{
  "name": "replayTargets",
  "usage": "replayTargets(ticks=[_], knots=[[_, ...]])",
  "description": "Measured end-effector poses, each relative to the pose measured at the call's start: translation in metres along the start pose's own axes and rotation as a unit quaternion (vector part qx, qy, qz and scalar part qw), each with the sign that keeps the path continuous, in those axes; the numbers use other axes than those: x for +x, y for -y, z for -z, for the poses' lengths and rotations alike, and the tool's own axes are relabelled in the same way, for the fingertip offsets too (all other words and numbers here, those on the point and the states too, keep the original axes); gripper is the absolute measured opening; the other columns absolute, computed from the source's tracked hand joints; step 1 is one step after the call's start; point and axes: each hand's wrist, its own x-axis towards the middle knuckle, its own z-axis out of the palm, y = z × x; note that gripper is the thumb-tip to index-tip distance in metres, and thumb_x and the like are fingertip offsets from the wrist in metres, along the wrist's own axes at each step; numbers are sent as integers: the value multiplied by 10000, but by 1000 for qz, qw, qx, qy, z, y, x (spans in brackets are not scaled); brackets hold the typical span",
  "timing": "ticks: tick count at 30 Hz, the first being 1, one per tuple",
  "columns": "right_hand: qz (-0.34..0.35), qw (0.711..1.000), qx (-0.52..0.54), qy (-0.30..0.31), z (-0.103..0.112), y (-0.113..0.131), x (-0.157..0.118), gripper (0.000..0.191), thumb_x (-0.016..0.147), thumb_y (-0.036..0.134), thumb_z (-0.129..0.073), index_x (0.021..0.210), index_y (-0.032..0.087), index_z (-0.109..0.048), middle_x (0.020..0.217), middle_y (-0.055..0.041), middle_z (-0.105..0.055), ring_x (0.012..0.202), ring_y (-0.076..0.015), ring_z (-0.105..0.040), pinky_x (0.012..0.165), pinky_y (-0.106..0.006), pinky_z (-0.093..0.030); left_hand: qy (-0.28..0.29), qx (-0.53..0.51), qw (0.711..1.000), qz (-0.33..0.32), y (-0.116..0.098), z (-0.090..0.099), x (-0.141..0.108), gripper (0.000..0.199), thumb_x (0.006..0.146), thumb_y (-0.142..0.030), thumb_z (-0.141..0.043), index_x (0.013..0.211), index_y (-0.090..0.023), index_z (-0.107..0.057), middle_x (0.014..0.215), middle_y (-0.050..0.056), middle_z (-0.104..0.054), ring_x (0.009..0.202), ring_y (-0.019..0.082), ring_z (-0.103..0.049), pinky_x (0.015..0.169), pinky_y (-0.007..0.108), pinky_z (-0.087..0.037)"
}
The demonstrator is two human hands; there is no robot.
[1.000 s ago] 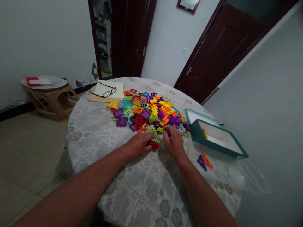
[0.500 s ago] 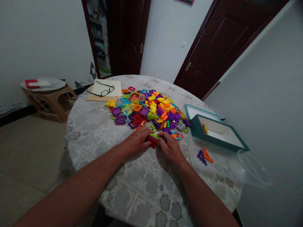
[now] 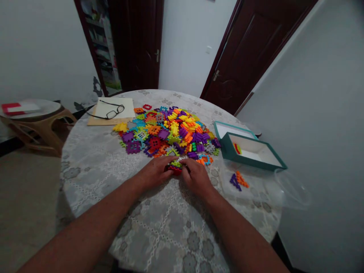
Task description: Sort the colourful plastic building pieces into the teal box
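Observation:
Between my two hands is a small stack of plastic building pieces point(image 3: 175, 170), red at the bottom and lime green on top. My left hand point(image 3: 156, 171) grips its left side, thumb in front and fingers over the upper edge. From the right, my right hand point(image 3: 196, 175) closes on the same stack, its fingers bent against the piece. Both hands partly cover the stack. Just beyond them spreads a heap of colourful interlocking building pieces point(image 3: 163, 134), some flat with toothed edges, others ribbed. A lime green frame piece point(image 3: 172, 151) lies at the heap's near edge.
A green box point(image 3: 253, 162) with a red and yellow piece inside stands at the right, its lid point(image 3: 233, 130) behind. Purple and orange pieces point(image 3: 239, 180) lie on clear plastic in front. Glasses point(image 3: 111, 113) rest on paper point(image 3: 127, 108) at the back left.
The camera view has turned, so the whole table appears shifted left. My hands keep hold of the stack, and the red part now shows less below my fingers.

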Motion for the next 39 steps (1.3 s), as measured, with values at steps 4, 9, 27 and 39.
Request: replayTargets(ticks=[4, 9, 27, 39], knots=[[26, 999, 18, 37, 1, 5, 1, 347, 977, 173, -555, 1287, 186, -711, 1203, -117, -783, 1106, -243, -731, 1024, -381, -561, 3, -7, 1000, 3, 3, 2, 0, 513, 917, -267, -654, 1429, -238, -677, 1351, 97, -767, 1212, 277, -723, 1104, 427, -540], [-10, 999, 17, 50, 4, 14, 3, 356, 1010, 280, -655, 1359, 210, -669, 1285, -107, -762, 1170, -241, -710, 1039, -376, -542, 5, 2, 1000, 29, 7, 5, 2, 557, 898, -315, -637, 1447, -222, -665, 1377, 105, -760, 1239, 296, -720, 1124, 443, -534], [-94, 994, -45, -12, 43, 11, 15, 132, 860, 208, -663, 987, 224, -695, 842, -5, -715, 736, -177, -602, 672, -263, -405, -34, 27, 998, 44, -4, 11, 5, 524, 968, -465, -584, 1411, -192, -633, 886, 33, -751, 695, 190, -679, 690, 312, -554], [-431, 863, -252, -83, 229, -113, 68, 195, 978, 272, -640, 1042, 109, -726, 845, -120, -736, 713, -180, -638, 644, -277, -383, -32, 59, 996, 53, -3, 8, 7, 435, 958, -505, -549, 1169, -210, -788, 994, 85, -824, 817, 245, -746, 825, 359, -596]])
